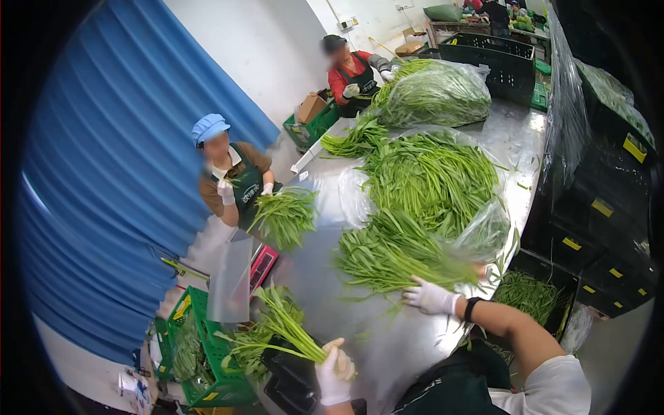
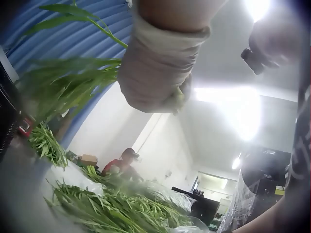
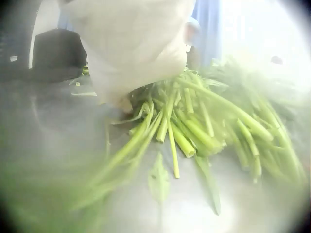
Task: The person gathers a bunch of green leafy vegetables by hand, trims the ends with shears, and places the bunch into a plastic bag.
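My gloved left hand [image 1: 335,373] grips a bunch of water spinach [image 1: 294,328] by its stems, leaves pointing up and left, over a black tray [image 1: 287,380]. In the left wrist view the leaves stick out leftward from the glove [image 2: 155,73]. My gloved right hand [image 1: 430,297] touches the near edge of a heap of water spinach [image 1: 387,259] on the metal table, fingers extended leftward. Cut hollow stem ends [image 3: 184,141] lie just under and beside that glove [image 3: 131,48] in the right wrist view; its fingertips are hidden there.
A larger pile [image 1: 436,180] and a plastic-wrapped bundle [image 1: 439,97] lie farther along the table [image 1: 325,277]. Across it, one person [image 1: 238,173] holds greens by a red scale [image 1: 263,266]; another person [image 1: 353,72] stands farther back. Green crates [image 1: 207,346] and black crates [image 1: 588,207] flank the table.
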Available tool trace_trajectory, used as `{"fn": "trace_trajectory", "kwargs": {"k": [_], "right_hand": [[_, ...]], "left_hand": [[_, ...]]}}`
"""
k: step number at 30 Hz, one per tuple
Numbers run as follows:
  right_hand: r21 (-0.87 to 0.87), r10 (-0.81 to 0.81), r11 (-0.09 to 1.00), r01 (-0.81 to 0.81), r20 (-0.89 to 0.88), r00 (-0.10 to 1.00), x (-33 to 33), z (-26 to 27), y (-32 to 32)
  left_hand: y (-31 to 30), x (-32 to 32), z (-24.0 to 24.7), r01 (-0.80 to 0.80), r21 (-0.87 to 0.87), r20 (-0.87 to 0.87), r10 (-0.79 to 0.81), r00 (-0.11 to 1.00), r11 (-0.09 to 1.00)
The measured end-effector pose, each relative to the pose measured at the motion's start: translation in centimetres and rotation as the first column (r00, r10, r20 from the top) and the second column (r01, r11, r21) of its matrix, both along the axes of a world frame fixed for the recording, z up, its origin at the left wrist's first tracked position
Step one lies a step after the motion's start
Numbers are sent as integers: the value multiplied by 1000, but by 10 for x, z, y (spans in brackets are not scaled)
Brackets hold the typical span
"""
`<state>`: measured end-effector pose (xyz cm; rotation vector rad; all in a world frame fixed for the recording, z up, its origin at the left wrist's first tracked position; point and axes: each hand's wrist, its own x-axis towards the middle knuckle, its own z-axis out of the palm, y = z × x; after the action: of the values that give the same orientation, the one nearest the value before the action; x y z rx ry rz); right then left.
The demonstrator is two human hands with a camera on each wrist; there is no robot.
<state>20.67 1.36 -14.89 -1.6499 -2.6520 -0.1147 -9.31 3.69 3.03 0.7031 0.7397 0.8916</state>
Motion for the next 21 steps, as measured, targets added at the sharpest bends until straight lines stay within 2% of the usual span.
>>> {"fn": "trace_trajectory", "kwargs": {"k": [1, 2, 3, 5, 6, 7, 9, 10, 11, 12, 13, 14, 15, 16, 17, 18, 19, 20, 21], "right_hand": [[9, 10, 1000, -11, 24, 1000, 14, 2, -6], [114, 39, 993, -34, -44, 998, 24, -13, -7], [111, 36, 993, -31, -38, 999, 25, -10, -10], [-46, -31, 999, 30, -22, 999, 16, 10, -12], [-96, -59, 993, 65, 60, 996, 5, 16, -9], [-218, -73, 971, 102, 140, 987, -10, 46, -7], [-27, -133, 991, 131, -114, 985, -33, 43, -10], [25, -33, 999, 38, -178, 983, -44, 33, -9], [83, 68, 995, -49, -238, 969, -56, 23, -9], [20, 112, 994, -110, -154, 982, -68, 19, -12], [24, 100, 995, -98, -155, 983, -73, 9, -16], [-50, 11, 999, -19, -167, 986, -75, -4, -19], [-126, -80, 990, 58, -171, 982, -72, -12, -21], [-43, -110, 994, 102, -328, 938, -64, -9, -28], [-49, -123, 992, 112, -327, 937, -55, -3, -34], [-20, -154, 986, 165, -488, 859, -43, 6, -39], [5, -168, 975, 222, -633, 755, -30, 18, -42], [-36, -323, 935, 352, -497, 806, -18, 40, -47], [23, -381, 892, 451, -497, 780, -2, 28, -51]], "left_hand": [[-1, 0, 1, 15, 4, -24, -15, 1000, 1000], [-2, 1, 2, 33, 8, -48, -33, 998, 999], [-4, 4, 4, 36, 5, -42, -36, 998, 999], [-9, 13, 10, 151, 117, -34, -148, 988, 982], [-11, 18, 12, 170, 118, -4, -171, 985, 978], [-10, 22, 11, 170, 117, -3, -171, 985, 978], [-4, 31, 0, 211, 115, 104, -223, 969, 971], [2, 35, -15, 229, 78, 134, -238, 962, 970], [8, 41, -32, 191, 0, 58, -191, 980, 982], [13, 44, -55, 141, -116, 68, -134, 989, 983], [17, 45, -83, 93, -230, 71, -79, 994, 969], [21, 41, -111, 45, -348, 52, -29, 998, 936], [23, 34, -143, 59, -348, 52, -44, 998, 936], [23, 26, -174, -4, -435, 1, 5, 1000, 900], [16, 17, -194, -73, -518, -56, 51, 997, 852], [6, 9, -202, -65, -523, -56, 42, 998, 850], [-4, 4, -207, -102, -492, -174, 17, 985, 865], [-11, 0, -211, -134, -455, -288, -3, 958, 880], [-18, -4, -217, -128, -459, -284, -9, 959, 879]]}}
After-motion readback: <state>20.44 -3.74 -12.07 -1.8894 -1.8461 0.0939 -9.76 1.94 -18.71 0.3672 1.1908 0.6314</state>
